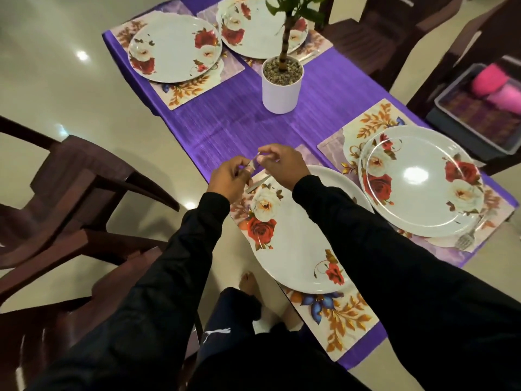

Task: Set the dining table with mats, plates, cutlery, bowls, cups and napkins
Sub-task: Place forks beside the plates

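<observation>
Glossy cream floor tiles (56, 80) throw back the ceiling lights. Dark wooden chairs (84, 187) stand round the purple-clothed table (239, 128), a potted plant (282, 80) mid-table.

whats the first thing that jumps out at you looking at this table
The bright purple tablecloth stands out first, with four rose-patterned plates on floral mats, two at the far end and two near. A white pot holding a green plant stands mid-table. Above the nearest plate, the left hand and right hand together hold a piece of metal cutlery.
</observation>
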